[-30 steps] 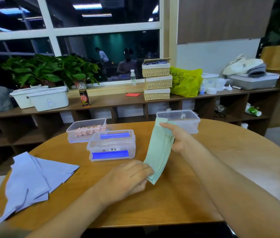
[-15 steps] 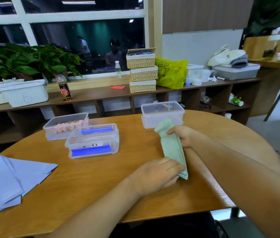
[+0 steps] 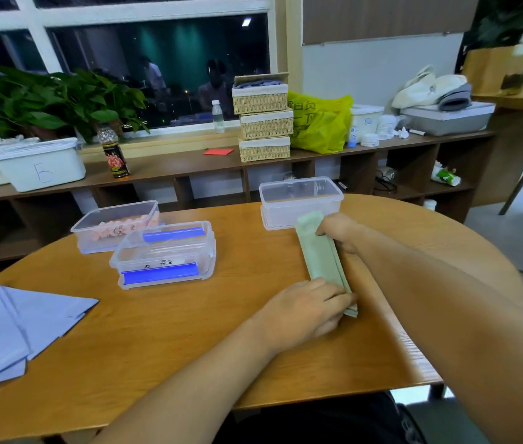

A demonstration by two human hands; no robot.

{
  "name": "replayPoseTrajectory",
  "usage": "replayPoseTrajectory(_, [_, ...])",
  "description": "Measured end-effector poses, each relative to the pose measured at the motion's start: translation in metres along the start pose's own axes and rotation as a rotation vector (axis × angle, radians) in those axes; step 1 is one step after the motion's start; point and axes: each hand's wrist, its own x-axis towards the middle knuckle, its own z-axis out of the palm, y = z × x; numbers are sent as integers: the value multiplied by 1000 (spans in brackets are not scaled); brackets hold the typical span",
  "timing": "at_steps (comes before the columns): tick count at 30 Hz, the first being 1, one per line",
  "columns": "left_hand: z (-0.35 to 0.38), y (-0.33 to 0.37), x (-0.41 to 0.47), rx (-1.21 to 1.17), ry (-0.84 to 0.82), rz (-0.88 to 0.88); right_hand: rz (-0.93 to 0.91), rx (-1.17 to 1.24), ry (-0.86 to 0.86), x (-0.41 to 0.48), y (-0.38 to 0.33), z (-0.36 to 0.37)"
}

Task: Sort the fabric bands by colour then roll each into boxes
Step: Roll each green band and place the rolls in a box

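A pale green fabric band (image 3: 321, 254), folded into a narrow strip, lies on the round wooden table (image 3: 189, 331). My left hand (image 3: 305, 310) grips its near end, fingers curled over it. My right hand (image 3: 338, 230) pinches its far end, just in front of an empty clear box (image 3: 300, 201). A clear box with pink rolls (image 3: 115, 225) stands at the back left. In front of that box is a lidded clear box with blue clips (image 3: 165, 254). A pile of lilac bands (image 3: 13, 328) lies at the left edge.
Behind the table runs a low wooden shelf (image 3: 189, 165) with white tubs (image 3: 39, 165), a dark bottle (image 3: 114, 155), stacked wicker baskets (image 3: 263, 118) and a yellow bag (image 3: 319, 125). Potted plants (image 3: 45, 100) line the window.
The green band was held up off the table, wider and tilted; now it is folded narrower and laid flat on the table. Both hands came down with it.
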Motion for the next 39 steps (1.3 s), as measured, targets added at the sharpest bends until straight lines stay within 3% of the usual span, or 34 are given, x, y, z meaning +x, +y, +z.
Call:
replayPoseTrajectory(7, [-10,3,-5,-193,-20,-142,-97,-410,119,0,10,-12])
replayPoseTrajectory(11, [-21,4,-21,-304,-6,-246,-201,-243,200,-27,9,-15])
replayPoseTrajectory(15, [-29,-17,-54,-246,62,-409,-332,-120,211,-61,16,-8])
replayPoseTrajectory(20, [-33,-42,-93,-189,144,-629,-426,-234,112,-131,25,7])
replayPoseTrajectory(23, [-35,-38,-100,-194,123,-654,-455,-233,34,-176,44,5])
replayPoseTrajectory(32, [-39,-30,-101,-215,95,-712,-428,-398,32,-223,62,-16])
replayPoseTrajectory(39, [-41,-29,-100,-230,89,-728,-327,-273,72,-213,34,-8])
